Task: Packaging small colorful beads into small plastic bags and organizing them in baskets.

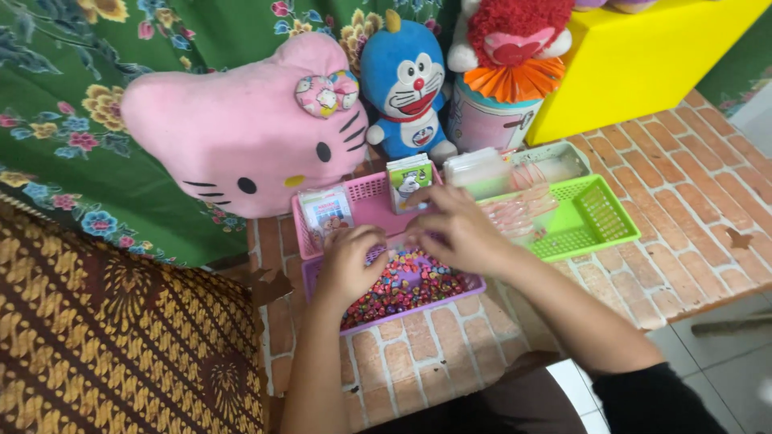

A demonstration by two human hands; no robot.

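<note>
Head view shows the left hand (pixel 350 261) and right hand (pixel 458 229) with fingers curled down into the purple tray (pixel 474 283) of colourful beads (pixel 402 285) on the brick-patterned table (pixel 643 241); whether either pinches beads cannot be told. A pink basket (pixel 366 193) sits just behind, a green basket (pixel 595 213) to its right.

both hands (pixel 354 261) (pixel 458 229) sit over the bead tray (pixel 450 296), card basket (pixel 366 193) right behind it, mesh basket (pixel 591 217) off to the right

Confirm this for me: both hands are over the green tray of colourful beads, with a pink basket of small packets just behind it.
Not quite. The head view shows the left hand and right hand over a purple tray of colourful beads. The pink basket of small packets is just behind it.
</note>
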